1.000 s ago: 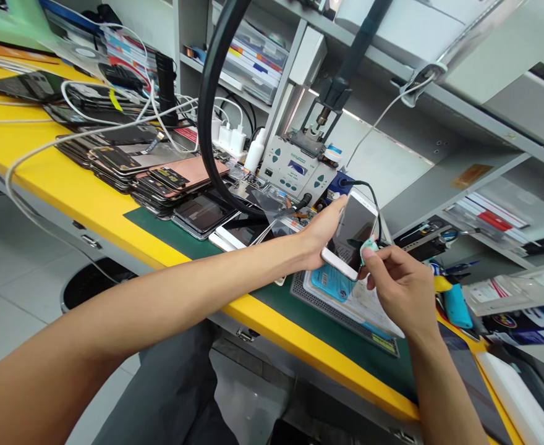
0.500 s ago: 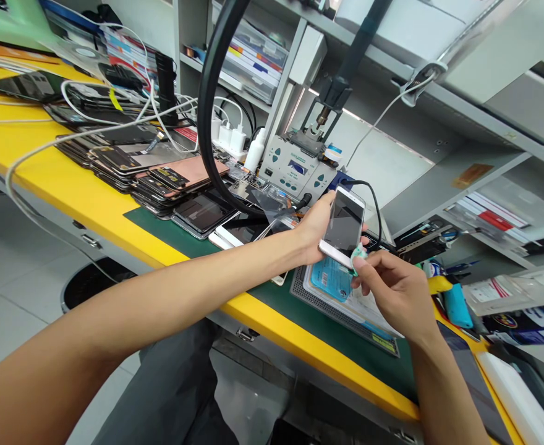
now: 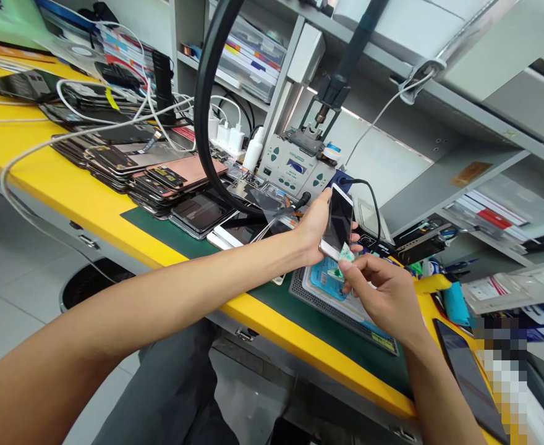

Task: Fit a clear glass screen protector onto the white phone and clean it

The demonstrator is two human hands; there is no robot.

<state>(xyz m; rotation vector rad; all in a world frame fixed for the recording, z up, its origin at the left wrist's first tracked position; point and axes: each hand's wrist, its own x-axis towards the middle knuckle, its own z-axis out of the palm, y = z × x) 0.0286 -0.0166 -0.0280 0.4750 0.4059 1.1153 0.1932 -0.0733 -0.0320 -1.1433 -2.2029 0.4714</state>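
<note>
- Your left hand point(image 3: 313, 228) is grasping a white-framed phone point(image 3: 340, 213), its dark screen facing up toward you, and is holding it above the bench point(image 3: 3, 139).
- Your right hand point(image 3: 386, 293) is pinching a small green-and-white piece point(image 3: 347, 254) at the phone's lower corner; whether it is touching the glass, you cannot tell.
- The bench is showing a yellow top, with a green mat point(image 3: 149, 233) lying along your working side.
- Beneath your hands, a blue packet point(image 3: 322, 277) is resting on a stack with a grey mesh edge.
- Behind the phone, a grey control unit point(image 3: 279, 167) with buttons is standing near a white bottle point(image 3: 253, 150).
- Toward your left, piles of phone panels point(image 3: 193, 172) are crowding the yellow top, and white cables are trailing over them.
- A thick black hose point(image 3: 202, 93) is looping down in front of grey shelves point(image 3: 499, 162).
- Below, a black bin point(image 3: 80, 290) is standing on pale floor tiles point(image 3: 7, 315).
</note>
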